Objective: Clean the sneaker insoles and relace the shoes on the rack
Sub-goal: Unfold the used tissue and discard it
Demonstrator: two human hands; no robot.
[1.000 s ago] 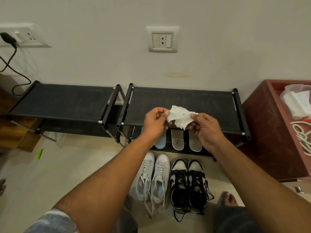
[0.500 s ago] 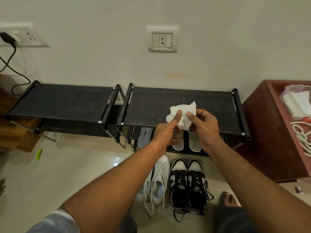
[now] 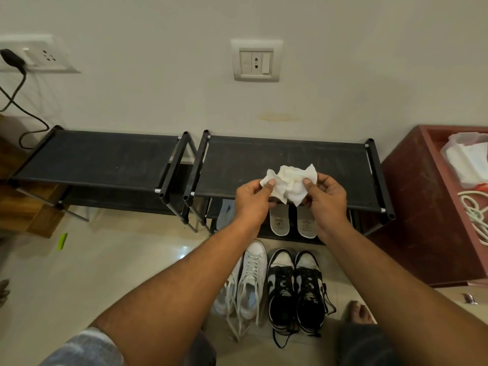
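Observation:
A crumpled white wipe (image 3: 290, 183) is stretched between my left hand (image 3: 252, 200) and my right hand (image 3: 326, 199), both pinching its edges above the right black shoe rack (image 3: 330, 165). On that rack's lower shelf lie two grey-white insoles (image 3: 279, 223) (image 3: 306, 225) and a bluish insole (image 3: 225, 211), partly hidden by my hands. On the floor below stand a pair of white sneakers (image 3: 250, 281) with loose laces and a pair of black-and-white sneakers (image 3: 295, 289).
A second black rack (image 3: 100, 159) stands to the left. A red-brown cabinet (image 3: 427, 207) on the right holds a pack of white wipes (image 3: 467, 159) and white laces (image 3: 475, 215). A wall socket (image 3: 256, 60) and a plugged cable (image 3: 15, 83) are behind. My bare foot (image 3: 360, 313) is near the sneakers.
My hands moved slightly lower and apart, spreading the wipe wider between them. The shoes and insoles stayed put.

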